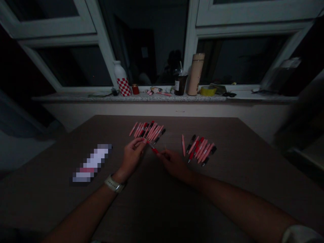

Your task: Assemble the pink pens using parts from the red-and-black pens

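Note:
My left hand (133, 156), with a watch on its wrist, pinches one end of a red-and-pink pen (153, 148) over the brown table (162, 195). My right hand (173, 162) grips the pen's other end, fingers curled. Behind my hands lies a row of several pink, red and black pens (148, 131). A second group of several pens (199, 149) lies just right of my right hand, with one pink pen (183, 145) a little apart on its left.
A blurred flat object (91, 163) lies on the table at left. The windowsill (162, 98) behind holds a checked bottle (122, 79), a dark cup (180, 84), a tall flask (196, 74), a yellow tape roll (208, 90) and small items. The light is dim.

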A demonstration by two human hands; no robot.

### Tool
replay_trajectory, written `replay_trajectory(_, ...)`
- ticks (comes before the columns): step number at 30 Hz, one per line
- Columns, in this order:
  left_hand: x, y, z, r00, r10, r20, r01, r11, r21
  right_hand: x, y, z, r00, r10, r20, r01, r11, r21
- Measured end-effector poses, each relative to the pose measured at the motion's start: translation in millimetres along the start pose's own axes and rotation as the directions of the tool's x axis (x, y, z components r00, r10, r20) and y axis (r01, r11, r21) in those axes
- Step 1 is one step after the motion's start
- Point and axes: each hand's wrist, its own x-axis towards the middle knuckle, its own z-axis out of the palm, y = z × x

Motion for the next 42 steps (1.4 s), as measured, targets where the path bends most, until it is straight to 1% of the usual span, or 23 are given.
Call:
replay_trajectory(6, 1.1, -5.4, -0.5, 1.000, -0.014, 0.006, 0.014, 0.999, -0.035, 0.7, 0.4, 0.3, 1.000, -0.001, 0.004, 0.002, 1.000, -0.019)
replay_trajectory(13, -0.1, -7.4, -1.2, 0.998, 0.052, 0.034, -0.051, 0.998, -0.035, 0.4, -0.9, 0.0, 1.000, 0.004, 0.000, -0.004, 0.999, -0.045)
replay_trajectory(17, -2.8, -5.2, -0.2, 0.994, 0.071, 0.086, -0.073, 0.997, 0.015, 0.1, -1.2, -0.2, 0.999, -0.020, 0.029, 0.020, 1.000, -0.019)
replay_trajectory(22, -5.5, -1.9, 3.4, 0.993, 0.036, 0.113, -0.039, 0.999, 0.025, 0.6, -2.6, 0.2, 0.999, -0.020, 0.030, 0.022, 0.999, -0.042)
replay_trajectory(27, -4.5, -3.4, 3.4, 0.993, 0.010, 0.119, -0.019, 0.997, 0.073, 1.2, -2.2, 0.4, 0.998, -0.031, 0.050, 0.033, 0.998, -0.057)
replay_trajectory(31, -1.8, -8.1, 3.5, 0.990, 0.011, 0.140, -0.020, 0.998, 0.064, 0.9, 0.4, 0.8, 1.000, -0.020, 0.015, 0.021, 0.994, -0.107)
replay_trajectory(33, -0.9, -11.2, 3.9, 0.988, -0.002, 0.153, -0.008, 0.998, 0.063, 0.7, 1.3, 1.2, 1.000, -0.022, -0.014, 0.020, 0.994, -0.106)
replay_trajectory(38, -0.9, -15.5, 4.0, 0.984, -0.017, 0.176, 0.003, 0.997, 0.083, 1.7, 1.9, 1.9, 0.999, 0.004, -0.051, -0.007, 0.998, -0.068)
replay_trajectory(42, -0.6, -14.5, 3.6, 0.982, 0.002, 0.187, -0.016, 0.997, 0.075, 3.1, 3.3, 1.1, 0.992, 0.057, -0.117, -0.056, 0.998, 0.014)
